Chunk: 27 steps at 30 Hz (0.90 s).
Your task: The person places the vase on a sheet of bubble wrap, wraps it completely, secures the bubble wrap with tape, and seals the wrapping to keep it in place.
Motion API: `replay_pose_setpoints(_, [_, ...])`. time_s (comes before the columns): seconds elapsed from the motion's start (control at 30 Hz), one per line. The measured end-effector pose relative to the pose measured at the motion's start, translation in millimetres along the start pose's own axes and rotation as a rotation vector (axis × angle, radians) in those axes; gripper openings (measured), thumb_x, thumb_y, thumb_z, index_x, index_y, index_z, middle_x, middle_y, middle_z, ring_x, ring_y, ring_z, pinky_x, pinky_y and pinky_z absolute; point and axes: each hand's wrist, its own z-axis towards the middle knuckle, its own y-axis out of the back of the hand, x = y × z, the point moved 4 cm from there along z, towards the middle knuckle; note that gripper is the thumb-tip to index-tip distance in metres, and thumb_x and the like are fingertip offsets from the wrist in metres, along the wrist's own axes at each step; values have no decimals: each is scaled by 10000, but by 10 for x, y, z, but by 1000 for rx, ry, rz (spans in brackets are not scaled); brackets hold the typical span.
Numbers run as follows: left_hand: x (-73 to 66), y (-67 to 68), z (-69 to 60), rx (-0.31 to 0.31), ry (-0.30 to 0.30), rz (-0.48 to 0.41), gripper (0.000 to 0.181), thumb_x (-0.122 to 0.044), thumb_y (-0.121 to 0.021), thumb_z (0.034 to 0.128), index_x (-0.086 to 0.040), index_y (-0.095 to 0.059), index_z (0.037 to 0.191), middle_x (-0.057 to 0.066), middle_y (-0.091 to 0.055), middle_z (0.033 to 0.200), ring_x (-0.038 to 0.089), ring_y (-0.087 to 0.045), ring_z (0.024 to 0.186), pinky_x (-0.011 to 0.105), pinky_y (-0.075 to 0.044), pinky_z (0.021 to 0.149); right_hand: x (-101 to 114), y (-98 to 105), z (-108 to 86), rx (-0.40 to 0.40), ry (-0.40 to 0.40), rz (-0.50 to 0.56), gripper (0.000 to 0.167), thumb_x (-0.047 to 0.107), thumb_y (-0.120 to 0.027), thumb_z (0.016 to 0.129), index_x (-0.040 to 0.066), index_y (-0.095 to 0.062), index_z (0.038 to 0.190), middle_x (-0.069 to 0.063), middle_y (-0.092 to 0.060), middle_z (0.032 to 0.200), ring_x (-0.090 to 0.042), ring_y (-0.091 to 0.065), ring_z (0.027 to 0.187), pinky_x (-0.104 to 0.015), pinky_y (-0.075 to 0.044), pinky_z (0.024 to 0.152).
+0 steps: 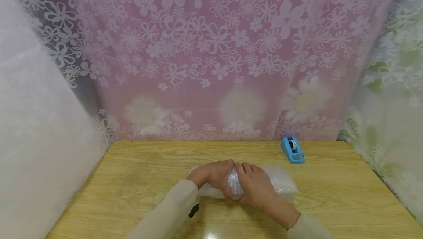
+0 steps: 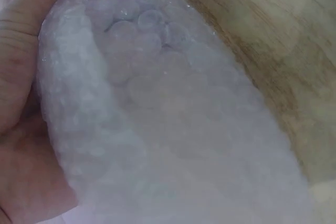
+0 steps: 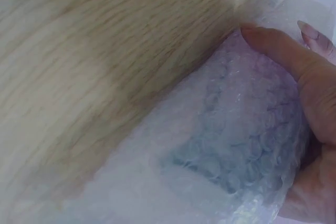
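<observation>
A bundle of clear bubble wrap (image 1: 283, 183) lies crosswise on the wooden table, its two ends sticking out past the hands. My left hand (image 1: 216, 176) grips it left of the middle, and my right hand (image 1: 257, 187) holds it just to the right. Between them a thicker band of wrap bulges up with a faint purple tint. In the left wrist view, thumb and palm curve round the edge of the wrap (image 2: 173, 114). The right wrist view has my thumb pressing along the wrap (image 3: 236, 129), with something bluish showing dimly through it. What is inside cannot be made out.
A blue tape dispenser (image 1: 292, 151) with a roll of tape stands at the back right of the table (image 1: 138, 165). Pink flowered sheeting (image 1: 205, 66) hangs behind the far edge, with pale sheets on both sides. A small black piece shows under the left sleeve.
</observation>
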Motion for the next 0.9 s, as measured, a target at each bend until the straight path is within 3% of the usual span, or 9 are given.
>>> replay_pose_setpoints(0.2, [24, -9, -11, 13, -5, -49, 740, -362, -911, 597, -145, -478, 1157, -74, -505, 962, 58, -520, 796, 218, -469, 679, -24, -13, 9, 52, 5, 41, 986, 506, -877, 505, -31, -481, 1231, -158, -569, 1049, -327, -579, 897, -451, -496, 763])
replay_pose_setpoints(0.3, [39, -8, -24, -9, 9, -49, 776, -389, -900, 606, -141, -463, 1196, -67, -506, 979, 68, -525, 806, 230, -474, 685, -33, -3, 40, 55, 22, 42, 980, 514, -871, 514, -26, -479, 1232, -151, -567, 1035, -322, -574, 878, -452, -494, 756])
replay_pose_setpoints(0.4, [7, -22, -47, -81, 42, 99, 825, -506, -841, 640, -119, -439, 1248, -29, -517, 1018, 114, -539, 860, 276, -483, 747, -48, 6, 55, 57, 49, 29, 957, 519, -866, 525, -22, -482, 1214, -154, -561, 1023, -321, -572, 865, -450, -493, 749])
replay_pose_setpoints(0.57, [-178, -49, -152, -301, 126, 610, 911, -761, -653, 647, -79, -457, 1219, 54, -523, 1076, 211, -520, 1001, 360, -450, 875, -81, 0, 54, 107, 22, 29, 930, 533, -839, 587, -30, -485, 1236, -168, -565, 1077, -328, -576, 926, -461, -488, 794])
replay_pose_setpoints(0.63, [-279, -74, -186, -383, 136, 737, 905, -788, -630, 642, -78, -481, 1183, 62, -538, 1067, 219, -530, 1000, 359, -452, 872, -93, -6, 47, 128, -1, 36, 911, 545, -820, 620, -25, -491, 1249, -160, -569, 1086, -320, -573, 944, -462, -483, 808])
replay_pose_setpoints(0.73, [-379, -119, -217, -447, 157, 803, 883, -767, -660, 635, -78, -491, 1161, 57, -553, 1027, 214, -553, 955, 351, -464, 839, -81, -6, 59, 149, -15, 41, 875, 522, -818, 637, -20, -500, 1245, -150, -566, 1066, -318, -563, 931, -463, -473, 802])
replay_pose_setpoints(0.9, [-314, -182, -225, -420, 243, 679, 822, -690, -698, 657, -86, -482, 1170, 52, -504, 1023, 211, -509, 949, 348, -453, 803, -20, -15, 123, 187, -16, 39, 886, 434, -867, 584, -20, -490, 1245, -157, -554, 1051, -328, -551, 918, -469, -463, 787])
